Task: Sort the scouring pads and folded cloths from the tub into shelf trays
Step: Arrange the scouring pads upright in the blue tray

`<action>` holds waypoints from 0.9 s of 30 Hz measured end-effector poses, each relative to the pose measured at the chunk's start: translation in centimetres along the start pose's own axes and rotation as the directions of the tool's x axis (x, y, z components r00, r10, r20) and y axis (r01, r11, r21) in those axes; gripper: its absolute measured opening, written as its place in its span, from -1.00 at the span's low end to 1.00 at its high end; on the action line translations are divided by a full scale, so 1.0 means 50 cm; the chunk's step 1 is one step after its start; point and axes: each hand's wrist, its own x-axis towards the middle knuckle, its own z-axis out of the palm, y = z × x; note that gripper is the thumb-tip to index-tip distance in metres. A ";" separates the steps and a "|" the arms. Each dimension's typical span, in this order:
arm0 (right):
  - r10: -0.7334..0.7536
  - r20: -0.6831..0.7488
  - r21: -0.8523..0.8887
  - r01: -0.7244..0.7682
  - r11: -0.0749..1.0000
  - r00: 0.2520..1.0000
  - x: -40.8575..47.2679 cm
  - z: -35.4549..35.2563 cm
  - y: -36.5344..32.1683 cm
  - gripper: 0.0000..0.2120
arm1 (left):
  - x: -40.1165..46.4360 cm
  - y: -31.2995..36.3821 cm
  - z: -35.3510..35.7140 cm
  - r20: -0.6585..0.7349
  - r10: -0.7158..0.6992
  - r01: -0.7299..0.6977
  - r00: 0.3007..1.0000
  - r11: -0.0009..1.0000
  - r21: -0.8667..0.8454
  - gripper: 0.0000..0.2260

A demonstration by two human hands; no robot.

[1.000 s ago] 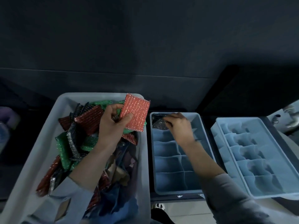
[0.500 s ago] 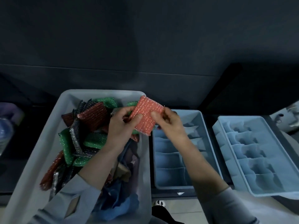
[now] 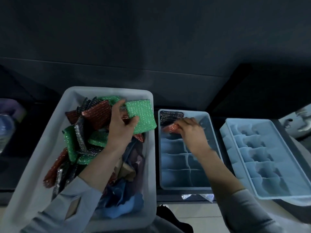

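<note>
Head view, the only one: centre-left of frame our left hand (image 3: 122,130) pinches a green glittery square scouring pad (image 3: 141,116) by its lower-left corner, thumb on the face and fingers curled behind, holding it above the upper right of the pale grey rectangular plastic tub (image 3: 42,158). The tub holds a heap of red, green and dark metallic-mesh pads (image 3: 87,137) in its upper half and crumpled blue and brown folded cloths (image 3: 124,195) in its lower half. Centre-right, our right hand (image 3: 193,132) is curled on a red glittery scouring pad (image 3: 170,128), pressing it into a top-left compartment of the light blue divided plastic tray (image 3: 217,148), just below a dark grey mesh pad (image 3: 170,116) already lodged in the top-left cell. A second light blue divided tray (image 3: 239,158) lies at the right of frame, its cells looking unfilled. We judge the pads light, spongy and rough-skinned, so not slippery; an edge or corner pinch should hold them, and they should squash to fit a cell. We judge the cloths limp; they would want a grip across the fold so they don't open. Blurred pale objects at far left and far right we can't identify.
</note>
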 end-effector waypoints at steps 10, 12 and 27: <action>-0.047 -0.030 -0.061 0.046 0.997 0.998 0.020 0.069 -0.026 -0.46 | -0.004 -0.014 -0.002 0.074 0.020 -0.027 0.997 0.995 0.097 -0.57; 0.053 -0.102 0.115 -0.041 0.992 0.993 0.019 0.047 -0.033 -0.63 | -0.006 -0.014 0.005 0.094 0.014 -0.025 0.995 0.994 0.111 -0.55; 0.381 -0.025 0.499 -0.318 0.806 0.924 -0.049 -0.056 0.008 -0.73 | -0.033 -0.046 0.056 0.306 0.177 -0.310 0.935 0.826 0.471 -0.50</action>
